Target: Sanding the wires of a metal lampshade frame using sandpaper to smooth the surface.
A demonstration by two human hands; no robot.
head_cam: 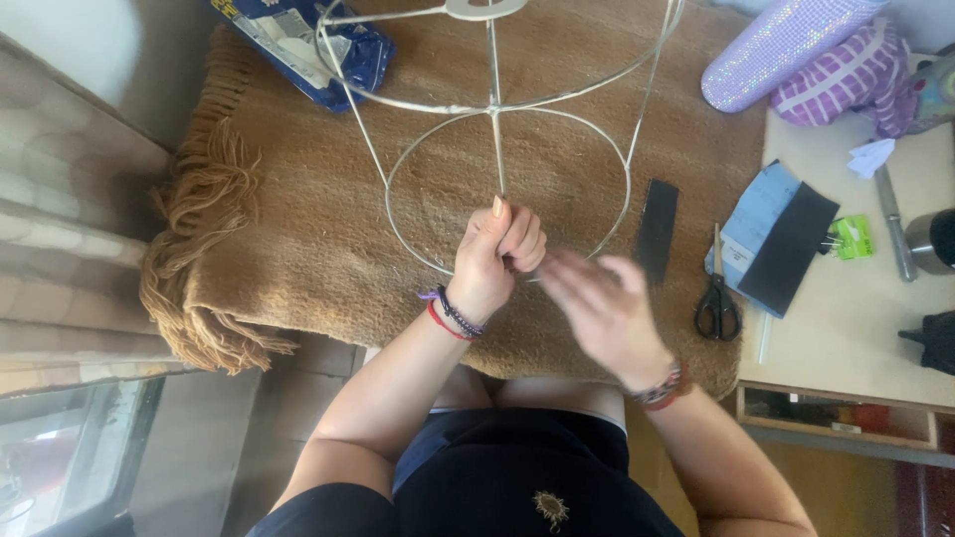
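A white wire lampshade frame (497,119) lies on a brown fringed blanket (298,229), its smaller ring toward me. My left hand (494,254) is closed around the near part of that ring where a spoke meets it, thumb up. My right hand (597,303) is blurred with motion just right of the left hand, fingers loosely spread, close to the ring's lower edge. Whether it holds anything thin cannot be made out. Both wrists wear beaded bracelets.
Black-handled scissors (716,298) and a black strip (657,229) lie right of the frame. Blue paper with a black sheet (786,249), a green clip (852,237), a knife (893,224), purple rolls (796,50) and a blue packet (308,45) surround it.
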